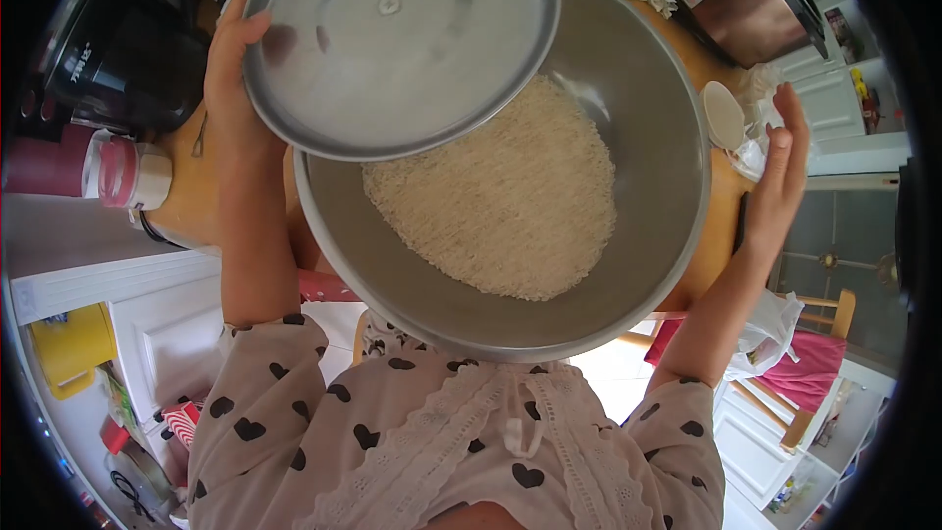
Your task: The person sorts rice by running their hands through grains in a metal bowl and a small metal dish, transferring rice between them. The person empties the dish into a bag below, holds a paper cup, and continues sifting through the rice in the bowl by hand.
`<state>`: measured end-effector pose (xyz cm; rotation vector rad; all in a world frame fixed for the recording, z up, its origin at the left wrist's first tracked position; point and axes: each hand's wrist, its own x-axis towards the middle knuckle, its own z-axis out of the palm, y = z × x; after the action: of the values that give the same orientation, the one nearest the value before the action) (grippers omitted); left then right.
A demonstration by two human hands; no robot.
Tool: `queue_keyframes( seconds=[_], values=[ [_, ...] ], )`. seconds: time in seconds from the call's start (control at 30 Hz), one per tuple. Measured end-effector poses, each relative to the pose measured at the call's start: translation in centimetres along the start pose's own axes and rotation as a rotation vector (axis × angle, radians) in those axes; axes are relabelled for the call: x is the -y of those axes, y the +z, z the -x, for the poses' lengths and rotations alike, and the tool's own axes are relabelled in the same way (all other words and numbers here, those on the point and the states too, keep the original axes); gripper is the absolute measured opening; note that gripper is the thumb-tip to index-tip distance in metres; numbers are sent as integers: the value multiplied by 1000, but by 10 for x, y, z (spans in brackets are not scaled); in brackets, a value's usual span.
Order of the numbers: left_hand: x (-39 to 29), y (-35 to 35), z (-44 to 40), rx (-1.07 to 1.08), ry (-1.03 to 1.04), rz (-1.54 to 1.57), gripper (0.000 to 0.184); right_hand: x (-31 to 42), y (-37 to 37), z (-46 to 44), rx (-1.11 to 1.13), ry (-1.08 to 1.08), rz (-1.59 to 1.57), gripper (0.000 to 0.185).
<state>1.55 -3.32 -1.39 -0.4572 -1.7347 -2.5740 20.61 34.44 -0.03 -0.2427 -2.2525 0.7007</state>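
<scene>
A large metal pot stands at the edge in front of my body, with a mound of white rice on its bottom. My left hand grips the left edge of a round metal lid, thumb lying over the rim. The lid is tilted, its inner face and central screw showing, and it covers the upper left part of the pot's mouth. To the right of the pot, my right hand is raised with its fingers stretched out, holding nothing. A pale oval scoop or cup lies between that hand and the pot.
At the left, a black kettle and a pink-and-white jar stand on the wooden surface. A brown shiny appliance sits at the back right, near crumpled plastic bags. A chair with red cloth is at the lower right.
</scene>
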Motion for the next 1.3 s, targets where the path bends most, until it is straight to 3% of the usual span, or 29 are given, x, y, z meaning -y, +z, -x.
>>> queue_keyframes(
  seconds=[0.1,0.13,0.2,0.27,0.33,0.47,0.57,0.63,0.7,0.77,0.87,0.97,1.07,1.17,1.3],
  values=[
    [1,2,0,-57,15,24,57,47,0,-12,138,-5,-247,43],
    [1,1,0,-81,26,32,57,66,5,-16,315,-46,-192,43],
    [0,-5,7,273,155,275,55,100,20,-20,669,-128,-71,44],
    [1,-8,6,285,178,312,54,110,55,-19,808,-395,-84,45],
    [5,-9,-4,-45,84,144,54,114,78,-22,909,-426,42,44],
    [7,-11,-6,-78,78,162,53,117,134,-39,1135,-254,265,43],
    [11,-17,-10,19,135,159,52,92,174,-38,1158,-303,-61,43],
    [18,-23,-15,188,229,177,53,141,157,-42,1395,-95,69,44],
    [4,-8,-5,97,137,205,56,151,145,-32,1497,-161,32,43],
    [3,-5,-2,65,111,219,58,120,135,-14,1447,-507,-180,41],
    [9,-5,-4,95,169,213,57,120,101,-17,1731,-499,-337,37],
    [0,5,2,93,183,197,57,113,74,-24,1858,-530,-378,32],
    [2,-1,1,62,168,189,56,116,49,-44,1914,-130,-305,29],
    [13,-1,-6,39,200,201,55,115,44,-60,1703,-13,16,26],
    [13,0,-6,85,235,211,56,108,71,-65,1352,-39,200,27]
  ],
)
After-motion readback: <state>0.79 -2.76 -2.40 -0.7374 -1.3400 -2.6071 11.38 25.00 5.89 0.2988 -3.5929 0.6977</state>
